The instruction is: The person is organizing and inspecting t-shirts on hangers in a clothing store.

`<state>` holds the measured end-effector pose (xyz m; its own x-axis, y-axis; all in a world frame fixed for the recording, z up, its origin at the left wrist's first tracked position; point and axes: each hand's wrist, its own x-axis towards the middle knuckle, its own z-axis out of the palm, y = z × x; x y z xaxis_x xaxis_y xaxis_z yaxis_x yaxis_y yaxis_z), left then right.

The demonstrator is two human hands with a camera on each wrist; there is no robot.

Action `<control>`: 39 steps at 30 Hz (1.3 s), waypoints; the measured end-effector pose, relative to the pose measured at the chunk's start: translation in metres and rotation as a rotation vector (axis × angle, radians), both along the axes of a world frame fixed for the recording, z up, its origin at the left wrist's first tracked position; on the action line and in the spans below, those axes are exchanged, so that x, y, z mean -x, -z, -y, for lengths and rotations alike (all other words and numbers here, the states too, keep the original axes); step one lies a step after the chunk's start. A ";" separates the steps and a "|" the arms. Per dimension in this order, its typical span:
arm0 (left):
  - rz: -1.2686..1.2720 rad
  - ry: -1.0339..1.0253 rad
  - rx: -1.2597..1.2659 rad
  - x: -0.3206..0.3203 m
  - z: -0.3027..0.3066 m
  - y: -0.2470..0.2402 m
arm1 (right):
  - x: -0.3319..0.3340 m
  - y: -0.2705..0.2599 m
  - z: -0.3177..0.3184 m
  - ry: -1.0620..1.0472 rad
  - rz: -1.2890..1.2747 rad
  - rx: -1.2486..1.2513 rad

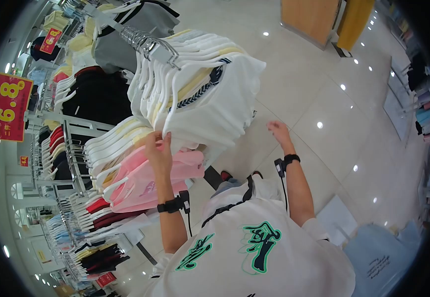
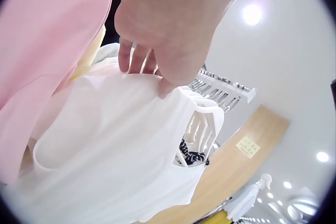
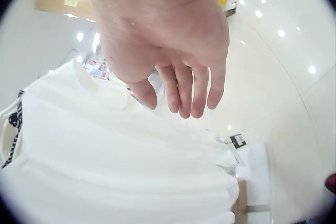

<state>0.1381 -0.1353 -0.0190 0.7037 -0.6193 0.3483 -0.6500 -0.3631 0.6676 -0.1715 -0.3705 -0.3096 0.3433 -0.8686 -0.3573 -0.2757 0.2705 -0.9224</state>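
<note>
In the head view a row of white tops (image 1: pixel 225 99) hangs from white hangers on a metal rail arm (image 1: pixel 150 44). My left hand (image 1: pixel 158 153) is at the near shoulder of the front white top. The left wrist view shows the thumb on the face of that white top (image 2: pixel 121 134) and the fingers over its upper edge, pinching it. Pink shirts (image 1: pixel 150 178) hang just below this hand. My right hand (image 1: pixel 280 133) is in the air right of the row, its fingers loosely bent with nothing in them; the white top (image 3: pixel 121 150) lies beyond it in the right wrist view.
More racks of clothes (image 1: pixel 96 213) stand along the left. A red price sign (image 1: pixel 13 108) hangs at the upper left. A wooden counter (image 1: pixel 309 20) stands at the back, and a light blue shirt (image 1: pixel 383 252) is at the lower right. Glossy tiles (image 1: pixel 319 99) cover the floor.
</note>
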 end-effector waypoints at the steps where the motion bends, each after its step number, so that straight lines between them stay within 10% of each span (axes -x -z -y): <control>1: 0.005 -0.010 0.003 0.000 0.000 0.001 | 0.002 0.012 -0.010 -0.053 -0.026 -0.083; 11: -0.827 0.203 -0.188 -0.003 -0.046 0.022 | 0.025 0.056 -0.094 -0.111 0.016 -0.509; 21: -0.669 0.249 -0.234 0.028 -0.065 0.001 | 0.115 0.104 -0.121 0.076 -0.015 -0.670; 23: -0.529 0.357 -0.592 0.045 -0.061 -0.001 | 0.124 0.097 -0.131 0.091 -0.029 -0.696; 30: -0.676 0.626 -0.393 0.070 -0.066 0.025 | 0.139 0.151 -0.157 -0.060 -0.125 -0.685; 39: -0.752 0.600 -0.359 0.050 -0.072 0.027 | 0.118 0.093 -0.143 -0.043 -0.146 -0.561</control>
